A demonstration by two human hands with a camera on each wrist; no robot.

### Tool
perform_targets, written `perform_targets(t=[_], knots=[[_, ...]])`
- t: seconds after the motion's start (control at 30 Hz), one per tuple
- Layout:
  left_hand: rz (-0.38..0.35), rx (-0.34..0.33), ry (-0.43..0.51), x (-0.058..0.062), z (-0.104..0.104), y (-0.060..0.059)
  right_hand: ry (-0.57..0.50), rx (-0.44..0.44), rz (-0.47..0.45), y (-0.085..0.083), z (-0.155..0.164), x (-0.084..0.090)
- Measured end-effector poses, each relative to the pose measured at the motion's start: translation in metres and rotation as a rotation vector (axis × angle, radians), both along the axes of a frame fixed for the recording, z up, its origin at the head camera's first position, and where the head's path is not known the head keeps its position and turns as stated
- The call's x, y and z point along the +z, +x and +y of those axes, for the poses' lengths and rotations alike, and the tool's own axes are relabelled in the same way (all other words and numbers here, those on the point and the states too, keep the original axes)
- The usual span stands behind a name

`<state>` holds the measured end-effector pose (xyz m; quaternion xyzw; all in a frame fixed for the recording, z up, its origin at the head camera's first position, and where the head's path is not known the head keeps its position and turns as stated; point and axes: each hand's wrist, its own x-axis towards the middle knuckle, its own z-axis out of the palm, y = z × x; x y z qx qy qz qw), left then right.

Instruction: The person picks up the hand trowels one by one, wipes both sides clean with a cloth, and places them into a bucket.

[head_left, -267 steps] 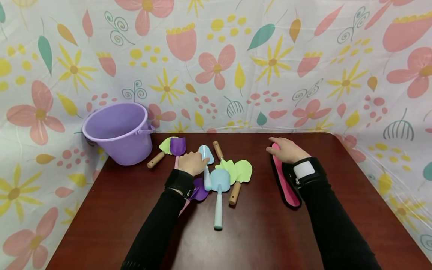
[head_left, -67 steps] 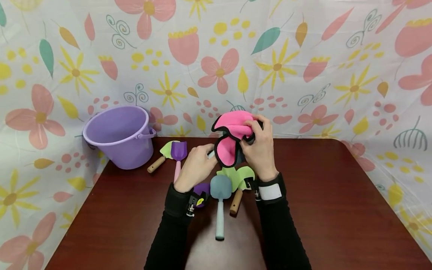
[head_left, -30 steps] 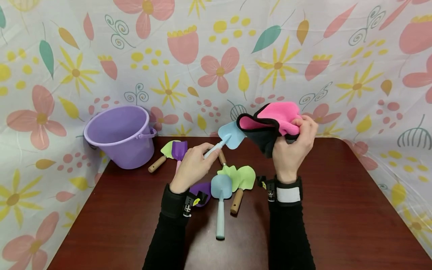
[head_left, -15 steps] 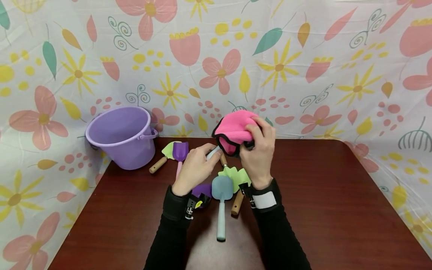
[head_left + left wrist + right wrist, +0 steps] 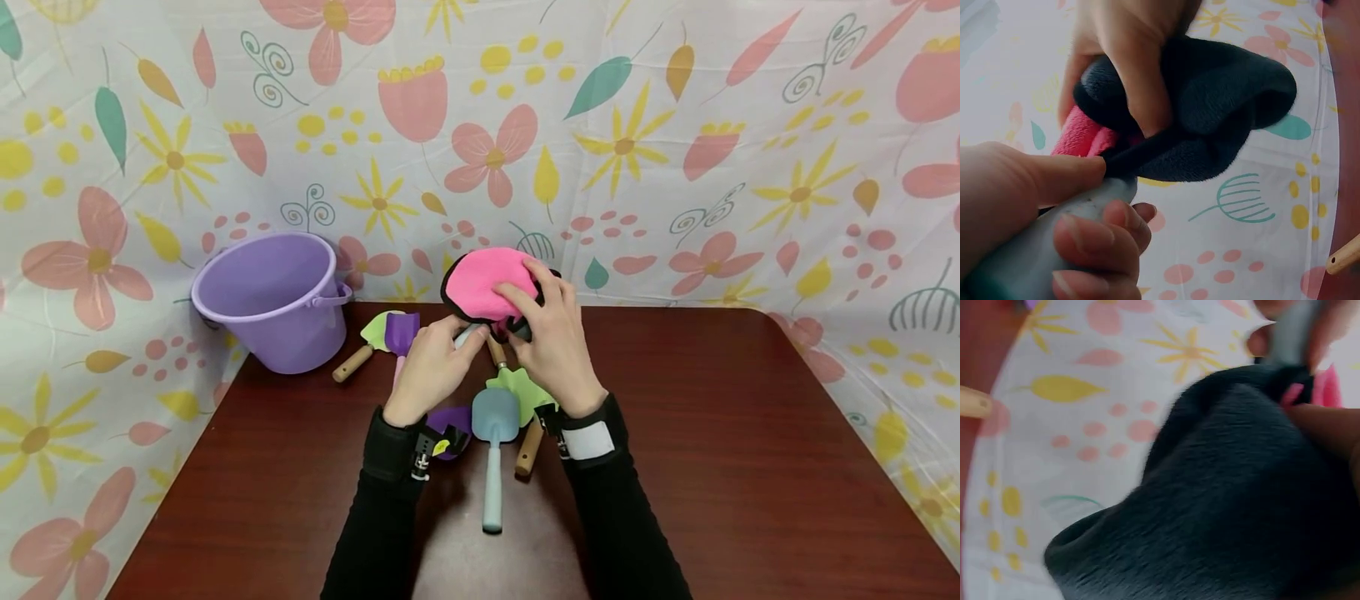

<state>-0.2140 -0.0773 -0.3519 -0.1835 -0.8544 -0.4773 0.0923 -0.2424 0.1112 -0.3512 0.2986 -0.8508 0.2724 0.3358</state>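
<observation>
Pale blue plastic toy shovel (image 5: 471, 335) sits in the left hand (image 5: 431, 367), fingers curled round its handle, above the back of the dark red wooden table (image 5: 720, 467) and just right of the purple plastic bucket (image 5: 264, 300). Its blade is buried inside the pink fleece cloth with black backing (image 5: 483, 287), which the right hand (image 5: 551, 350) has bunched over it, fingers clamped on the fabric. The shovel's long axis runs from the left hand up and away toward the right hand, so the blade end lies right under the right hand's fingers (image 5: 1141, 94); that hand is clearly the nearer one to the blade. The left wrist view shows the handle (image 5: 1035, 250) disappearing into the dark fold of cloth.

Compared with a second ago, when the cloth was pulled off to the right and the blue blade was bare, the cloth is back over the blade and shifted a bit further left than half a second ago.

Rest of the toy tools (image 5: 510, 400) still lie in a loose pile on the table under the hands, with two more (image 5: 386, 333) next to the bucket.
</observation>
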Motion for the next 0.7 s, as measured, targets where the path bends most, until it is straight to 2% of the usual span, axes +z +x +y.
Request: perform_targets(t=[0.2, 0.43, 0.7], knots=[[-0.011, 0.022, -0.024, -0.002, -0.002, -0.001, -0.079, 0.012, 0.014, -0.01, -0.002, -0.011], [-0.021, -0.035, -0.008, 0.001, 0.0, 0.0, -0.232, -0.098, 0.084, -0.015, -0.001, -0.012], [-0.035, -0.047, -0.028, 0.0, -0.001, 0.0, -0.366, -0.176, 0.043, -0.016, 0.005, -0.013]])
